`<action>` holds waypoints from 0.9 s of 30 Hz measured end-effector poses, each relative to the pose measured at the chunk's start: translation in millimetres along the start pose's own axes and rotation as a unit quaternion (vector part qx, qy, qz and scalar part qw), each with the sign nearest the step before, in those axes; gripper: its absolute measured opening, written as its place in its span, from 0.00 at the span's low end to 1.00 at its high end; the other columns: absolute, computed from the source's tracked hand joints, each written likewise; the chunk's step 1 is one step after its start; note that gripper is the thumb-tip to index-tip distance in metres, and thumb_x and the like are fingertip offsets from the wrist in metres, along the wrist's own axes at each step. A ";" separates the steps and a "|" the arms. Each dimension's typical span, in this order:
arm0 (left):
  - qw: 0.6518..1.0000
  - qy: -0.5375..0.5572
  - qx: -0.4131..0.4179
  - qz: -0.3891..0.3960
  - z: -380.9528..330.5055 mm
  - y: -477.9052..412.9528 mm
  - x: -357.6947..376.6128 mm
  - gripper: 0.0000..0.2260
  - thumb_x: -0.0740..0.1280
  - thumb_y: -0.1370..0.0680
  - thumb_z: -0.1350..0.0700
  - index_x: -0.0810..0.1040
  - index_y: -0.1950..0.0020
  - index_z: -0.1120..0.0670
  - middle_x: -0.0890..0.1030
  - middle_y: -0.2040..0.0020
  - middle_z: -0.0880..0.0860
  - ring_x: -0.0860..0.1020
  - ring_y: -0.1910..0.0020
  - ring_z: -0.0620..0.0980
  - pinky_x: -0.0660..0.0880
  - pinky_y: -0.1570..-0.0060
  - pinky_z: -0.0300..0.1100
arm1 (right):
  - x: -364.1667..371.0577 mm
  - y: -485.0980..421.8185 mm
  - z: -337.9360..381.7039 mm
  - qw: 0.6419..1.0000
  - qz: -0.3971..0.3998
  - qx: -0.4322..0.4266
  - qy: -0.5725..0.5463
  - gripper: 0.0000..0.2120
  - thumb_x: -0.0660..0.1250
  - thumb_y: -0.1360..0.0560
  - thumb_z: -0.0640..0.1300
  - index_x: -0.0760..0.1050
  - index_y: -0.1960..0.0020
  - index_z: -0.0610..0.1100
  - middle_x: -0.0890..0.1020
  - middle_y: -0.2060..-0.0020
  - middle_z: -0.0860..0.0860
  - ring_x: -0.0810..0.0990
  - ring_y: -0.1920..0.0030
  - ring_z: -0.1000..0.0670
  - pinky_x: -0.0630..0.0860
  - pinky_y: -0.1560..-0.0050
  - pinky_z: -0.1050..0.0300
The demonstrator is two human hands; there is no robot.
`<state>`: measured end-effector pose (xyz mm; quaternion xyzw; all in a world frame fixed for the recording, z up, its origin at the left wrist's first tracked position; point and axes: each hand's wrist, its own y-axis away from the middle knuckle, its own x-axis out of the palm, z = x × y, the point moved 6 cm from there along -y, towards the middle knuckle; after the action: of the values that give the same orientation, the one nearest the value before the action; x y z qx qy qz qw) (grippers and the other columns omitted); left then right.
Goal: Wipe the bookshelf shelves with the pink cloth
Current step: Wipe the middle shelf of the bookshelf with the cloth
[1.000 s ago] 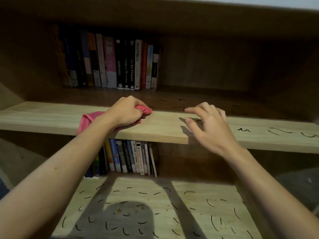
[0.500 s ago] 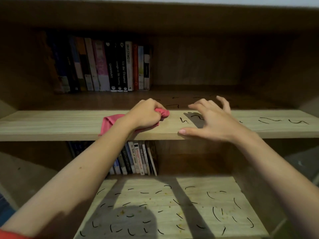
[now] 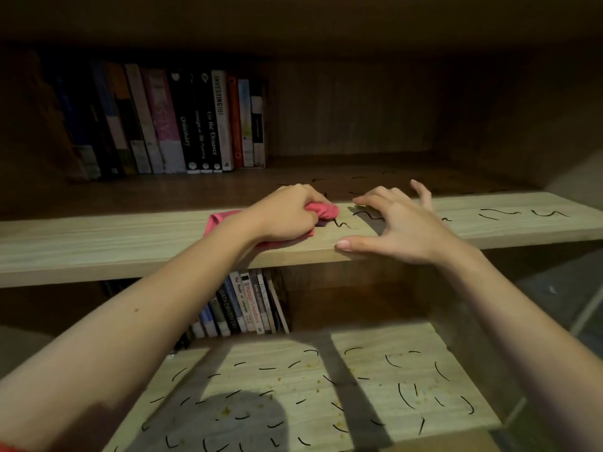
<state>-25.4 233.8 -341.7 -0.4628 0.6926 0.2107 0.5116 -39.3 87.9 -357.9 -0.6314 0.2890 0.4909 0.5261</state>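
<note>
**Position.** The bunched pink fabric cloth [image 3: 324, 211] lies on the front part of the pale wood-grain middle shelf [image 3: 98, 246], a little left of centre, in the grip of the left hand [image 3: 287, 215]. That hand's fingers are curled tightly round the wad, knuckles up, pressing it to the board. A loose tail of fabric trails out leftward under the wrist. The right hand [image 3: 404, 223] holds nothing. Its fingers are spread and arched with the tips on the board and the thumb along the front edge, just beside the cloth but apart from it.

**Handling.** The cloth appears light, soft and wholly limp, so it will take whatever shape the grip gives it. A bunched fistful, as here, should make a firm rubbing pad, whereas a hold on the tail alone would merely drag it. It does not look fragile (at worst the tail might catch on the shelf edge).

**Soiling.** Thin black squiggly marks [image 3: 367, 216] sit directly right of the cloth, between the hands, with more further right. The pale lower shelf [image 3: 375, 380] carries many similar dashes and yellowish specks.

**Visibility limits.** The rear of the middle shelf is in deep shadow, and the marks there are too faint to count. The upright row of paperback books [image 3: 182, 125] darkens to illegible at its left. The leaning lower books [image 3: 248, 305] are partly cut off by the board and the left forearm. Whether the marks are ink or loose debris cannot be determined.
</note>
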 end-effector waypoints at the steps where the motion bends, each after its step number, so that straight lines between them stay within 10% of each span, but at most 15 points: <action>1: 1.000 -0.002 0.017 0.008 0.0 4.8 -0.9 0.19 0.58 0.23 0.63 0.76 0.35 0.48 0.75 0.37 0.47 0.74 0.42 0.45 0.68 0.41 0.38 | 0.8 -0.9 -1.0 1.000 0.004 0.006 0.000 0.55 0.46 0.46 0.83 0.66 0.30 0.51 0.70 0.34 0.56 0.65 0.32 0.55 0.40 0.28 0.42; 8: 0.999 0.032 -0.017 0.016 4.5 -7.9 -5.1 0.18 0.58 0.22 0.63 0.77 0.37 0.48 0.78 0.47 0.45 0.76 0.58 0.35 0.70 0.61 0.24 | 2.5 -0.3 -2.8 1.000 0.017 0.018 -0.002 0.53 0.48 0.43 0.80 0.67 0.30 0.48 0.72 0.34 0.53 0.66 0.32 0.53 0.40 0.28 0.41; 13: 0.997 0.030 0.045 0.057 -0.6 -0.6 -0.5 0.20 0.59 0.24 0.65 0.79 0.40 0.45 0.77 0.38 0.45 0.76 0.43 0.45 0.72 0.38 0.42 | 1.0 1.0 -2.6 1.000 0.018 0.017 -0.007 0.53 0.49 0.43 0.80 0.67 0.30 0.47 0.72 0.34 0.53 0.66 0.32 0.53 0.40 0.28 0.42; 27: 0.996 0.067 0.035 0.056 9.9 4.1 -3.5 0.21 0.60 0.24 0.65 0.80 0.44 0.41 0.78 0.40 0.43 0.76 0.42 0.43 0.71 0.36 0.46 | 0.2 2.1 -2.2 1.000 0.016 0.008 -0.025 0.53 0.50 0.43 0.80 0.67 0.30 0.47 0.72 0.33 0.52 0.66 0.32 0.52 0.41 0.27 0.43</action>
<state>-23.7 244.8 -343.1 -0.4183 0.7570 0.1832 0.4673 -40.3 85.3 -358.9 -0.6101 0.2899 0.5121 0.5306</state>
